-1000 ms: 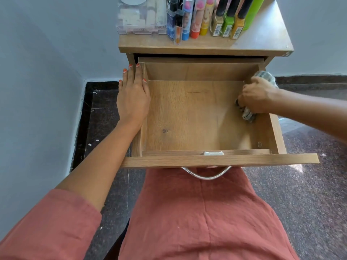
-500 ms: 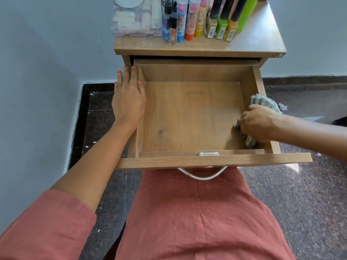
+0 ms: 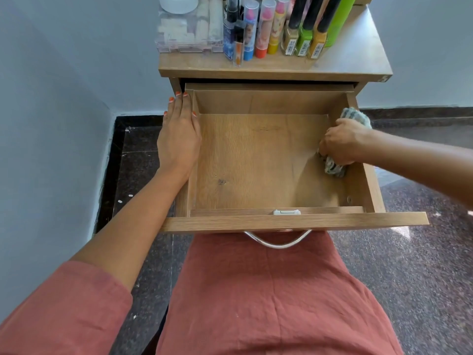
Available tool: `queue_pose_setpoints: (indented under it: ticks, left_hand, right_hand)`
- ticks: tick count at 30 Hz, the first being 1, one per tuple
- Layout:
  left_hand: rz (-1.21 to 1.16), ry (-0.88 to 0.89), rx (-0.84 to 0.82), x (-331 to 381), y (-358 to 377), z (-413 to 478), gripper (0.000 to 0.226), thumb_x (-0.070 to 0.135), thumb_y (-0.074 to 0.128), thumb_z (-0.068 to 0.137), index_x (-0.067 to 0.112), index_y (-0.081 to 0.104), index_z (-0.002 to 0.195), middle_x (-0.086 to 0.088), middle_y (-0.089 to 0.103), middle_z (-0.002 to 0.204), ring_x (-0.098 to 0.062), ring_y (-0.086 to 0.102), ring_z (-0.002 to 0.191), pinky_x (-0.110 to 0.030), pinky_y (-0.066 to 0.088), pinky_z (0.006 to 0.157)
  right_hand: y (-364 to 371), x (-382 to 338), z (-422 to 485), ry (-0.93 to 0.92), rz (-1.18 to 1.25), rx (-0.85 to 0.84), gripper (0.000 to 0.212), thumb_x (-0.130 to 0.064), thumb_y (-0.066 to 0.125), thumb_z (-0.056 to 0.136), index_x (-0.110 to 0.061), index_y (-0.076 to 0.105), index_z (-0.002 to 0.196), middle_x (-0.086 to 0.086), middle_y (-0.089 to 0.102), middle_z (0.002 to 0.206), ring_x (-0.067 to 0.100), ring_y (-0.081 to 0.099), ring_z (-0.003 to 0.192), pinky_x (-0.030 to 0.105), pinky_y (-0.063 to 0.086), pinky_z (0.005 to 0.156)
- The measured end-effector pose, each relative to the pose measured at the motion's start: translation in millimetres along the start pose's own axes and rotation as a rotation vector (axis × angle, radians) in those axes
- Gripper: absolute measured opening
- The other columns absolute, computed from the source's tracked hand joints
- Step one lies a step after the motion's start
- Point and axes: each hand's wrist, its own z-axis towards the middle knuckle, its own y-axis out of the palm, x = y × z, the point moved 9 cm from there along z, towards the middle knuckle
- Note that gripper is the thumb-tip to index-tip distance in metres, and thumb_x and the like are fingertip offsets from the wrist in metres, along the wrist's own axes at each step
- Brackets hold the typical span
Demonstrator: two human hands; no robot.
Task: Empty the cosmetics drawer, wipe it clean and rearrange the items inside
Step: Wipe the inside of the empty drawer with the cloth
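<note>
The wooden drawer (image 3: 256,162) is pulled out over my lap and has nothing inside but the cloth. My left hand (image 3: 179,139) lies flat with straight fingers on the drawer's left wall. My right hand (image 3: 340,142) grips a bunched grey-green cloth (image 3: 332,169) and presses it against the drawer's right inner wall, near the middle. One end of the cloth sticks up behind my knuckles. The cosmetics stand on the cabinet top (image 3: 358,57): a clear plastic organiser box (image 3: 189,32) and several tubes and bottles (image 3: 276,29).
A metal handle (image 3: 277,243) hangs under the drawer front. A grey wall runs along the left and behind the cabinet. Dark speckled stone floor (image 3: 422,278) spreads to the right. My rust-coloured clothing fills the bottom of the view.
My right hand with the cloth slid along the right wall toward the drawer front, then back toward the middle. My left hand stayed on the left wall.
</note>
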Motion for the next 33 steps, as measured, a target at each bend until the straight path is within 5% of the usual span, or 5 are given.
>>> queue_pose_setpoints:
  ticks: [9, 15, 22, 25, 33]
  left_hand:
    - [-0.011, 0.011, 0.002, 0.5, 0.1, -1.6, 0.045, 0.016, 0.021, 0.101, 0.006, 0.021, 0.144, -0.012, 0.019, 0.154, -0.02, 0.014, 0.144, -0.031, 0.013, 0.118]
    - [-0.004, 0.005, 0.005, -0.9, 0.1, -0.2, 0.044, 0.017, 0.021, 0.101, 0.006, 0.022, 0.144, -0.011, 0.02, 0.154, -0.02, 0.014, 0.144, -0.033, 0.015, 0.118]
    - [-0.025, -0.002, 0.005, -0.6, -0.2, -0.8, 0.045, 0.016, 0.021, 0.101, 0.006, 0.022, 0.145, -0.011, 0.02, 0.154, -0.021, 0.014, 0.144, -0.032, 0.014, 0.118]
    - [-0.017, -0.004, 0.002, -0.4, 0.1, -0.6, 0.045, 0.016, 0.021, 0.101, 0.007, 0.021, 0.145, -0.01, 0.019, 0.154, -0.02, 0.014, 0.144, -0.033, 0.015, 0.118]
    - [-0.021, -0.008, -0.003, 0.8, -0.1, -1.5, 0.045, 0.017, 0.022, 0.101, 0.006, 0.02, 0.145, -0.01, 0.019, 0.154, -0.019, 0.013, 0.144, -0.034, 0.016, 0.118]
  right_hand:
    - [-12.8, 45.4, 36.3, 0.162, -0.029, 0.273, 0.025, -0.014, 0.043, 0.094, -0.02, 0.061, 0.11, -0.006, 0.063, 0.115, 0.015, 0.054, 0.114, 0.027, 0.036, 0.099]
    - [-11.9, 37.9, 21.3, 0.19, 0.075, 0.446, 0.027, -0.017, 0.046, 0.092, -0.019, 0.056, 0.117, -0.003, 0.055, 0.126, 0.019, 0.048, 0.119, 0.034, 0.035, 0.096]
    - [4.4, 17.9, -40.0, 0.241, 0.618, 0.633, 0.036, 0.002, 0.055, 0.079, -0.008, 0.064, 0.113, 0.015, 0.055, 0.123, 0.033, 0.044, 0.123, 0.052, 0.022, 0.104]
    - [21.2, 13.4, -60.7, 0.302, 0.84, 0.631, 0.039, 0.009, 0.059, 0.076, -0.002, 0.063, 0.113, 0.024, 0.05, 0.124, 0.045, 0.04, 0.119, 0.062, 0.032, 0.098]
    - [47.6, 11.0, -85.2, 0.468, 1.232, 0.711, 0.05, 0.004, 0.057, 0.083, -0.009, 0.05, 0.13, 0.024, 0.022, 0.143, 0.038, 0.022, 0.13, 0.052, 0.032, 0.104]
